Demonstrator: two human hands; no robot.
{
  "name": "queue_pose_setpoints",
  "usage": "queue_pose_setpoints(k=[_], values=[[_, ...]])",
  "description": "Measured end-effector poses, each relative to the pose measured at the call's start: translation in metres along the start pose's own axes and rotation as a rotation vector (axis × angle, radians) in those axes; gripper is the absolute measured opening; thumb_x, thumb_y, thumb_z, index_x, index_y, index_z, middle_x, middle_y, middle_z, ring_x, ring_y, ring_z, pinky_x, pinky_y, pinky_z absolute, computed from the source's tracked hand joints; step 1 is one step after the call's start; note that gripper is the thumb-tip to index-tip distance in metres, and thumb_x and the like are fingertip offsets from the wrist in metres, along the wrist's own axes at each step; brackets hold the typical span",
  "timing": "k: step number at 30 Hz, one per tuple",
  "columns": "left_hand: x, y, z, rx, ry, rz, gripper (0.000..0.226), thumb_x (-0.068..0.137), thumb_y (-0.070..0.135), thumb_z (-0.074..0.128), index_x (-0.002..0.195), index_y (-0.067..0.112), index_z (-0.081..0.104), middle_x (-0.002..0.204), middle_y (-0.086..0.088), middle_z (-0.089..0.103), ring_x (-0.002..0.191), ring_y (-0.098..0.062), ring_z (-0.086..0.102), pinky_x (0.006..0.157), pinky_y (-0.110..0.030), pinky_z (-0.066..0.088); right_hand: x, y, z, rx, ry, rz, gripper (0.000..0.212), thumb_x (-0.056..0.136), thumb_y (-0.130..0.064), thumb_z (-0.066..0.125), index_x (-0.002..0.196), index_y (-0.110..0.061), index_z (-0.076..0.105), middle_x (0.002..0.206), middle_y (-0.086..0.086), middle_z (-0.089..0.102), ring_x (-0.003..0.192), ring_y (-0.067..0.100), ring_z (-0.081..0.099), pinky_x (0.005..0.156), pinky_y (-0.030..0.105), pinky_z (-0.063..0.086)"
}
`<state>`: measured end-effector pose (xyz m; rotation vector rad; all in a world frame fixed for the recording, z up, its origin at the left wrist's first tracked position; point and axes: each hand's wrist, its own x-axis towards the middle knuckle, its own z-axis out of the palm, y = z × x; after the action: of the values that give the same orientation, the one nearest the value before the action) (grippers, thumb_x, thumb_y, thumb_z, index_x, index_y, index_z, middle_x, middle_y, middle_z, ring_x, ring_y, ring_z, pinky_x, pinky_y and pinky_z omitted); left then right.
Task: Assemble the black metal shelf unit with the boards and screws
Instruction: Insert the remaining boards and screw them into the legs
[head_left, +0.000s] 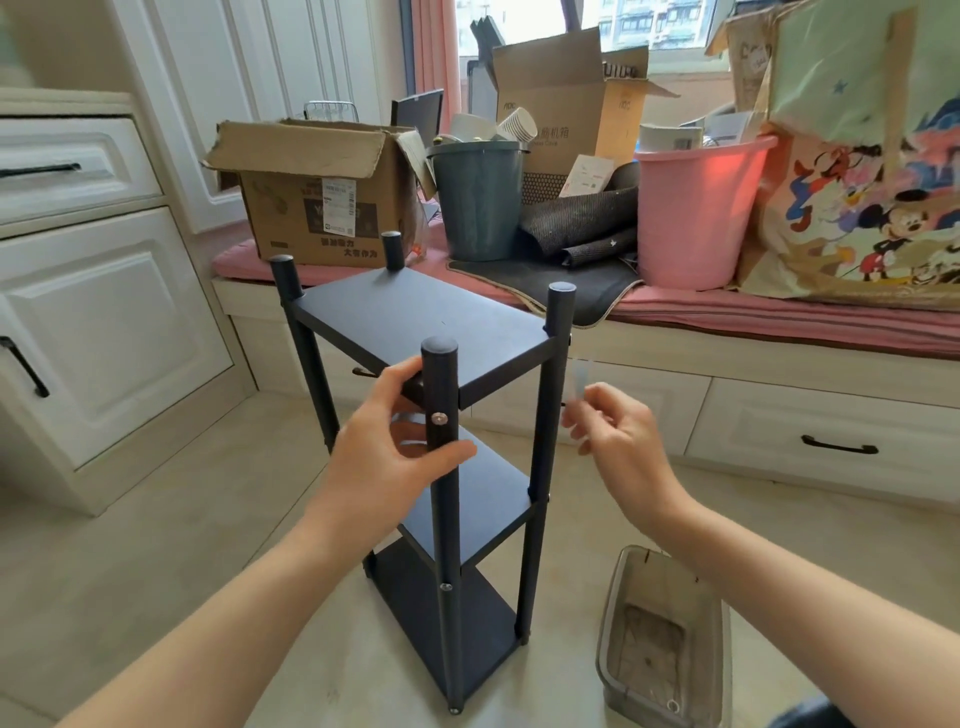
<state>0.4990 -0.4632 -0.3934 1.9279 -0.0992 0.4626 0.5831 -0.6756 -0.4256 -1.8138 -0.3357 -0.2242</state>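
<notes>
White cabinet drawers (78, 171) with black handles are lining the left wall. On the pink cushion (753, 312) of the window seat, an open cardboard box (311, 208) is showing a white shipping label and dark printed characters too small to read. The black shelf unit (441, 332) is standing upright on the tiled floor in front of that seat, three boards sitting between four posts. The left hand (387, 457) is gripping the near post just under the top board, thumb across the front below a silver screw (440, 418). Behind, a grey bucket (478, 202) is holding paper cups, and a taller box (556, 104) is reading "AOC". The right hand (618, 441) is pinching a small, blurred clear piece (577, 376) between thumb and fingertips, just right of the shelf. A clear plastic tub (660, 634) is lying on the floor below it. A pink bucket (696, 213) and a Mickey Mouse cartoon bag (862, 208) are sitting at far right.
</notes>
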Motion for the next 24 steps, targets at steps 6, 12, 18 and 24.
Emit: queue_pose_setpoints(k=[6, 12, 18, 24], values=[[-0.003, -0.002, 0.018, 0.202, 0.091, 0.070, 0.074, 0.079, 0.016, 0.083, 0.142, 0.024, 0.044, 0.098, 0.024, 0.059, 0.086, 0.007, 0.063, 0.079, -0.001, 0.046, 0.018, 0.011, -0.001, 0.227, 0.072, 0.321, 0.016, 0.104, -0.021, 0.043, 0.096, -0.014, 0.055, 0.111, 0.004, 0.068, 0.109, 0.019, 0.061, 0.090, 0.038, 0.050], [0.001, -0.009, 0.014, 0.187, 0.070, 0.082, 0.068, 0.079, 0.017, 0.083, 0.127, 0.041, 0.041, 0.099, 0.023, 0.062, 0.098, 0.014, 0.060, 0.081, -0.004, 0.048, 0.026, 0.012, 0.016, 0.362, -0.025, 0.413, 0.022, 0.107, -0.025, 0.036, 0.097, -0.017, 0.053, 0.115, 0.011, 0.065, 0.113, 0.020, 0.060, 0.101, 0.042, 0.045], [0.011, -0.015, 0.001, 0.177, 0.012, 0.044, 0.070, 0.079, 0.014, 0.083, 0.132, 0.038, 0.044, 0.106, 0.022, 0.062, 0.093, 0.004, 0.064, 0.081, -0.015, 0.056, 0.028, 0.010, 0.014, 0.344, 0.045, 0.431, 0.019, 0.107, -0.029, 0.035, 0.121, -0.020, 0.044, 0.114, 0.012, 0.063, 0.109, 0.025, 0.062, 0.095, 0.040, 0.050], [0.018, -0.019, -0.012, 0.143, -0.012, 0.026, 0.075, 0.080, 0.004, 0.081, 0.120, 0.055, 0.043, 0.096, 0.017, 0.064, 0.092, -0.004, 0.066, 0.078, -0.019, 0.059, 0.019, 0.011, 0.006, 0.256, 0.060, 0.393, 0.027, 0.107, -0.030, 0.035, 0.125, -0.013, 0.046, 0.103, 0.007, 0.068, 0.099, 0.023, 0.067, 0.079, 0.034, 0.056]])
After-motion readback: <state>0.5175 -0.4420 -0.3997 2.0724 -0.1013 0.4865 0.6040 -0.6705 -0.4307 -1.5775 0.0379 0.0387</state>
